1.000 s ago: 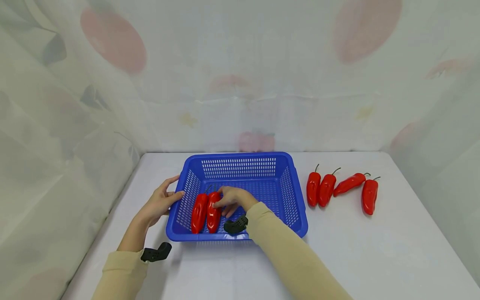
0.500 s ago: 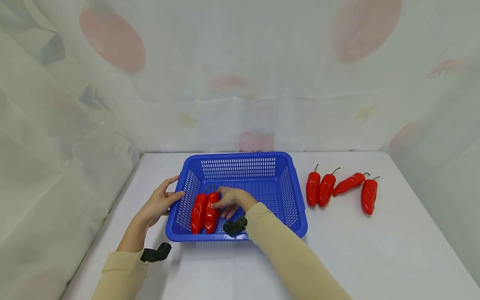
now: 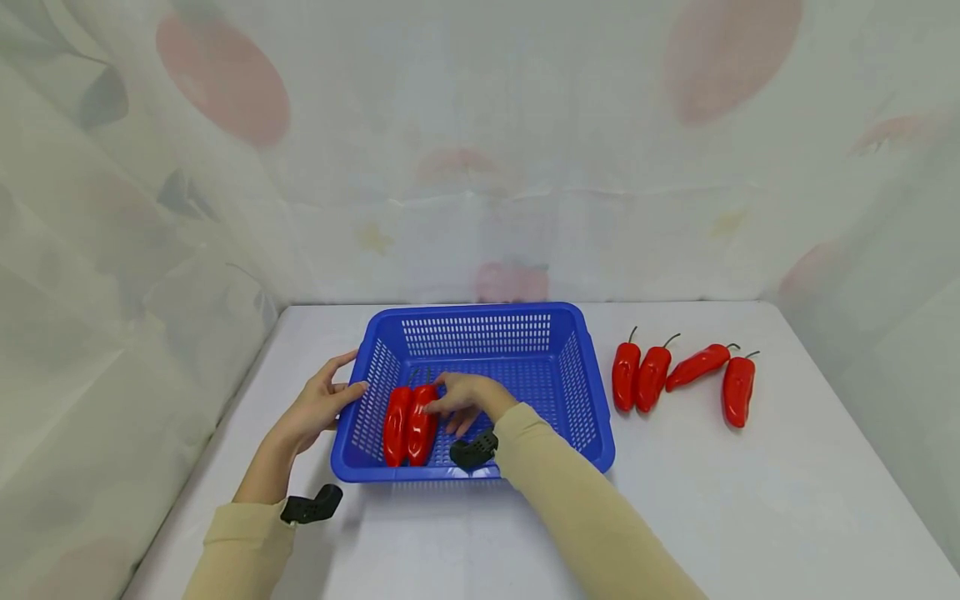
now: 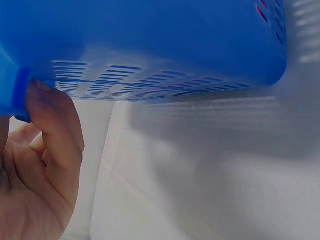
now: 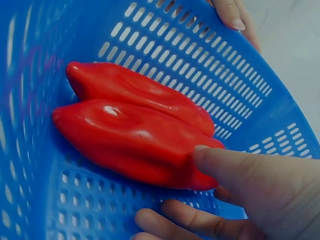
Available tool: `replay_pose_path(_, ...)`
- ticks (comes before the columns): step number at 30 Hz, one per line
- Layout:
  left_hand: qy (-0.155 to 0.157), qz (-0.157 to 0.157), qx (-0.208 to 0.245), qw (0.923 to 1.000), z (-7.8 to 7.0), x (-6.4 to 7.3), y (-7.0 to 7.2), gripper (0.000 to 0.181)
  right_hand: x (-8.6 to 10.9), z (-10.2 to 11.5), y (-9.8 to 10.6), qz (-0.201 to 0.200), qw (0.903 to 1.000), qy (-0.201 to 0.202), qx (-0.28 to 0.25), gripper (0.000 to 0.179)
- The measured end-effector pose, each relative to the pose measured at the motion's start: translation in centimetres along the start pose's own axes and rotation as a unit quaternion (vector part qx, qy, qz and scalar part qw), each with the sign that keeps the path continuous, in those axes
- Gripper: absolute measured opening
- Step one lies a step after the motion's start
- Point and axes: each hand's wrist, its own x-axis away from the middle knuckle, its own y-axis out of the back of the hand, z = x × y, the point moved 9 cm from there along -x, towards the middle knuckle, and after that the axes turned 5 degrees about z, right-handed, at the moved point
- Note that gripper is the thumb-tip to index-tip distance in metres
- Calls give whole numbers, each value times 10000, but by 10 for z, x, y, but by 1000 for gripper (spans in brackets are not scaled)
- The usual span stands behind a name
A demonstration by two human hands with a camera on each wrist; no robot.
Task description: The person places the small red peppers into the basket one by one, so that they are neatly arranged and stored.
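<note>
My left hand (image 3: pixel 318 407) grips the left rim of the blue plastic basket (image 3: pixel 480 475), thumb over the edge. In the left wrist view, curled fingers (image 4: pixel 60 125) sit against the rim from outside. Two glossy red peppers lie side by side in the basket's left part, the left pepper (image 3: pixel 397 425) against the right pepper (image 3: pixel 422 427). My right hand (image 3: pixel 467 398) reaches inside and holds the right pepper near its stem end. In the right wrist view its thumb (image 5: pixel 225 162) lies on that pepper, the index finger is mostly hidden behind it, and the other fingers hang loose.
Right of the basket, several red peppers lie on the white table (image 3: pixel 675 500): an upright pair (image 3: pixel 640 379), a slanted pepper (image 3: pixel 699 367) and one further right (image 3: pixel 738 392). Pale patterned sheeting (image 3: pixel 345 233) stands behind and at both sides.
The right pepper in the basket has slid slightly left with my right hand's touch, closing the gap to the left pepper. My left hand has stayed on the rim.
</note>
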Motion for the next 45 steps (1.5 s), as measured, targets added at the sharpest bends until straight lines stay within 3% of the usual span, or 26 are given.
replay_pose_path(8,10,10,26,10000,0,1,-1,73,10,9,15,-229,9959,359,794,51)
replay_pose_path(21,14,-3,-11,10000,-1,0,0,73,20,22,26,-606,9831,841,1511,44)
replay_pose_path(33,22,-16,-8,10000,-1,1,0,73,52,48,34,-1289,9453,1640,2510,36)
replay_pose_path(45,2,-29,-34,10000,0,0,1,72,80,66,34,-1487,9264,2136,2720,38)
